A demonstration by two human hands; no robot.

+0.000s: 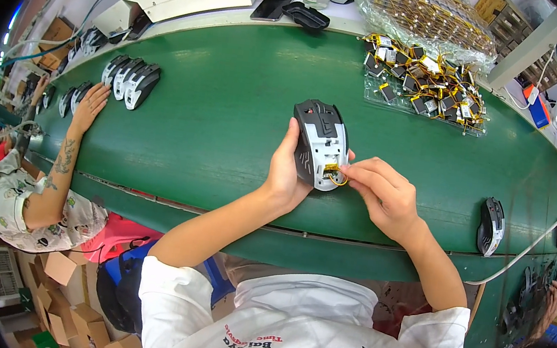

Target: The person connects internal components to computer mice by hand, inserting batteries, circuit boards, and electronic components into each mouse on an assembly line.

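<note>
My left hand point(287, 173) grips a computer mouse shell point(321, 141), black outside and white inside, held underside up over the green conveyor belt point(214, 131). My right hand point(382, 194) pinches a small yellow-wrapped battery with thin wires point(335, 175) at the shell's near end, fingertips touching it.
A heap of yellow-wrapped batteries point(429, 81) lies on a clear tray at the far right. Three mouse shells point(130, 79) stand at the left, and another mouse shell point(491, 226) at the right. A co-worker's hand point(90, 106) rests on the belt at the left. Cardboard boxes point(68, 301) lie on the floor.
</note>
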